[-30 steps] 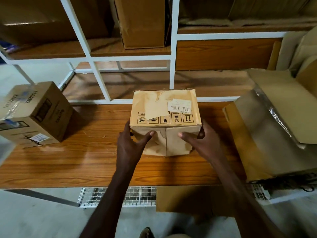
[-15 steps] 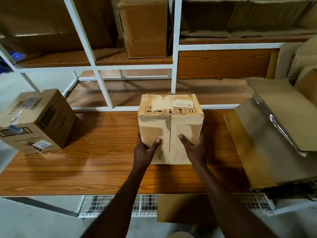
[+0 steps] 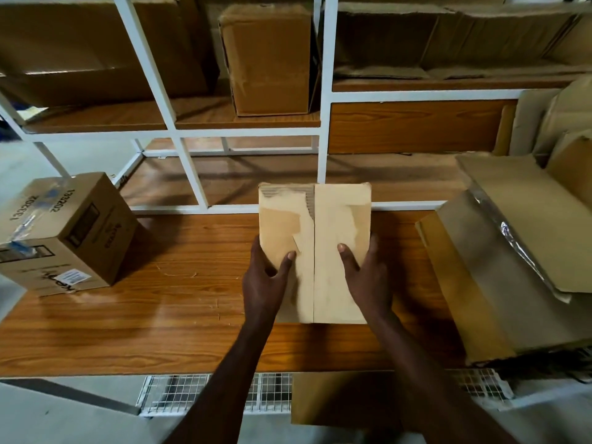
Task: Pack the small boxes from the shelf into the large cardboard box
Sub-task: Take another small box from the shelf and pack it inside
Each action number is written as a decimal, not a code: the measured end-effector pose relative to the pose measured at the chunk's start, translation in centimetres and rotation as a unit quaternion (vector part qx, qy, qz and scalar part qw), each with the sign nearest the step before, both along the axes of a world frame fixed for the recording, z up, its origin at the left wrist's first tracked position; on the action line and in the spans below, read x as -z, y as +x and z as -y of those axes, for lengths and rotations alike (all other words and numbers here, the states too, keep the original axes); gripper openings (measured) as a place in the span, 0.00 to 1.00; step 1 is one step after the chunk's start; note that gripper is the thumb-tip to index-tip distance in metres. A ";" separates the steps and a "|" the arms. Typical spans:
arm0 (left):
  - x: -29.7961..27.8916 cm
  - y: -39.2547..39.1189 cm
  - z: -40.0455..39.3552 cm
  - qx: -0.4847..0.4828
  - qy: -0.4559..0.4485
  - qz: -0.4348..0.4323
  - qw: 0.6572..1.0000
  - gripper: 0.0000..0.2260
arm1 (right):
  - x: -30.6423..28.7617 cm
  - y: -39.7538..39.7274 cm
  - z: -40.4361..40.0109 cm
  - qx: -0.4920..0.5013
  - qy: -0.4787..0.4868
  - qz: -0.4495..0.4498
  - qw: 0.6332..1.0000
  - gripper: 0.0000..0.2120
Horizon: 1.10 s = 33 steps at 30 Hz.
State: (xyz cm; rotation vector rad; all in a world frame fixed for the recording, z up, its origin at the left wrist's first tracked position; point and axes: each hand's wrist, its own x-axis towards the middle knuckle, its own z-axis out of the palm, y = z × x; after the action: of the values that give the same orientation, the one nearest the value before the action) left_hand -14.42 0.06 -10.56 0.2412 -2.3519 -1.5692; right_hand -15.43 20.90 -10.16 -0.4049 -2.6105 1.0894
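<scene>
The left hand and the right hand are clasped on either side of a small pale cardboard box, thumbs laid on its upward face and fingers wrapped round its edges. The box is held over the middle of the brown wood-grain table, with its taped centre seam turned toward the camera; torn paper and exposed corrugation are seen near its far edge. Whether the box touches the table cannot be told.

At the far left, a brown cardboard box with printed numbers and a white label is seen standing tilted on the table, well apart from the held box. Above and behind it, a white metal shelf frame with wooden boards is seen; a wide brown carton is set on the upper left board, and an upright brown cardboard box is set beside the white upright post. Flattened corrugated sheets are laid on the upper right board.

At the right, a large open cardboard box with raised flaps and clear tape is seen resting on the table edge, near the held box but not touching it. Below the table edge, a white wire grid is visible.
</scene>
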 end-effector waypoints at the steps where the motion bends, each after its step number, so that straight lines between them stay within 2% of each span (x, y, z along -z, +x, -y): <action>1: -0.2 -0.2 0.0 0.000 -0.015 -0.004 1.000 0.37 | -0.2 0.1 -0.1 -0.010 0.030 -0.014 0.999 0.39; 4: -0.7 -1.0 0.0 -0.014 -0.057 0.016 0.998 0.36 | -0.7 0.0 -0.2 -0.034 0.082 -0.025 0.996 0.38; 10: -1.2 -2.4 0.2 0.030 -0.194 0.037 0.980 0.32 | -1.1 -1.1 -0.6 -0.092 0.136 0.079 0.983 0.31; 13: -0.4 -2.7 0.3 0.057 -0.220 0.061 0.972 0.32 | -1.0 -1.7 -0.5 -0.112 0.157 0.123 0.974 0.29; 16: 0.8 -2.8 0.5 0.079 -0.234 0.072 0.966 0.28 | -0.2 -1.9 -0.5 -0.130 0.174 0.144 0.965 0.27; 23: 2.4 -1.9 1.0 0.112 -0.246 0.073 0.960 0.30 | 2.1 -0.2 -1.7 -0.136 0.153 0.099 0.974 0.28; 26: 2.7 -1.5 1.7 0.087 -0.263 0.043 0.960 0.33 | 3.1 1.0 -2.3 -0.103 0.190 0.020 0.976 0.27; 28: 3.1 -1.0 2.0 0.062 -0.245 0.026 0.967 0.35 | 3.6 1.8 -2.4 -0.081 0.197 -0.041 0.976 0.28; 29: 3.3 -0.8 2.1 0.046 -0.206 0.027 0.977 0.37 | 3.6 2.4 -2.3 -0.067 0.174 -0.058 0.981 0.30; 31: 3.5 0.0 2.0 0.011 -0.087 0.050 0.995 0.39 | 3.8 3.2 -2.1 -0.022 0.088 -0.061 0.994 0.34; 33: 3.9 0.8 1.9 -0.013 0.021 0.077 0.997 0.40 | 4.6 3.8 -2.2 0.015 -0.021 -0.038 0.999 0.38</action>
State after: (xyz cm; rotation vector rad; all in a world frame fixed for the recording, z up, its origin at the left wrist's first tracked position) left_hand -13.57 -1.86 -14.43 0.4143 -2.4198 -1.6429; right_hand -11.65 23.07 -14.80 -0.4034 -2.5119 1.1294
